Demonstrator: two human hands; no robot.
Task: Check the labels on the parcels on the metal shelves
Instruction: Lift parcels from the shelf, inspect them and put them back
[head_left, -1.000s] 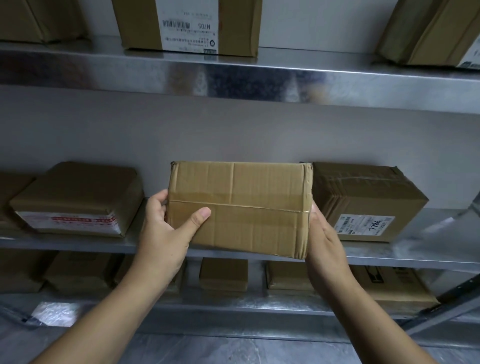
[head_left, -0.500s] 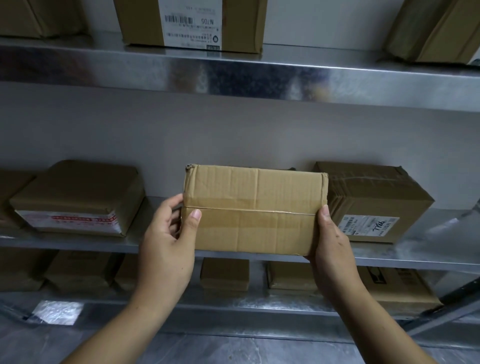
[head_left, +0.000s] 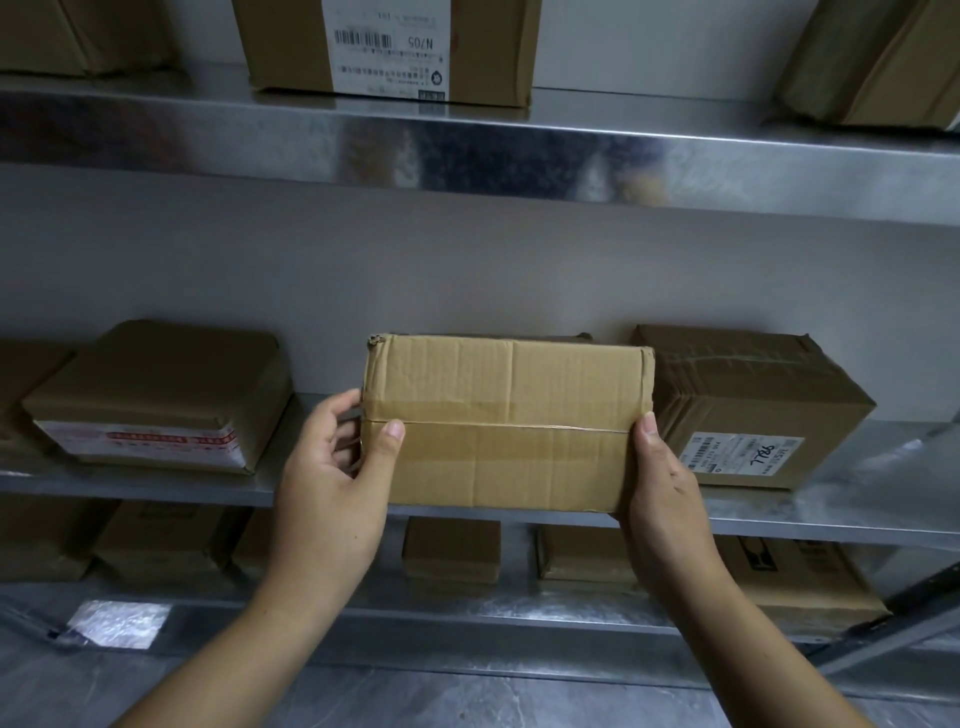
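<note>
Cardboard box up at the middle shelf, both hands on it: left hand grasps its left end, right hand clasps the right, plain taped side facing us.

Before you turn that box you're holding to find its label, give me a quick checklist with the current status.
1. Two-handed grip: left hand and right hand hold the box at its ends: ok.
2. Label on the facing side: only a tape seam shows: not ok.
3. Box weight resting on the middle shelf: cannot tell.
4. Gap to the labelled box on the right: cannot tell.
5. Gap to the parcel on the left: ok.
</note>
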